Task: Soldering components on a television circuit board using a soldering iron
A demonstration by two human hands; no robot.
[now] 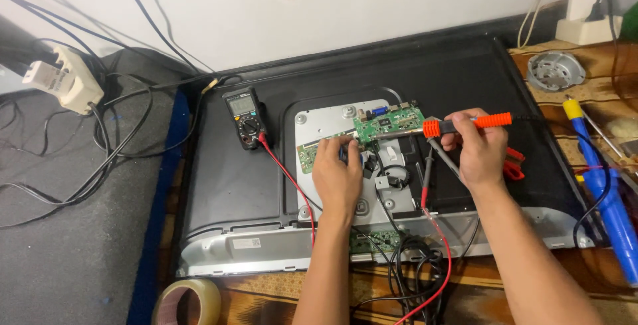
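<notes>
A flat screen panel (232, 185) lies face down, its back open on a silver metal plate (319, 120) carrying a green circuit board (389, 124). My right hand (480, 147) holds a soldering iron with an orange grip (465, 124), its tip pointing left at the board. My left hand (337, 172) rests on the plate just below the board's left end, fingers curled on a small blue part. A black multimeter (246, 117) lies to the left, its red lead (286, 175) running down past my left wrist.
A white power strip (63, 80) and black cables sit at left. A tape roll (189, 302) is at the front left. At right lie a blue desoldering pump (601, 185), a round metal motor part (555, 70) and red pliers (512, 164).
</notes>
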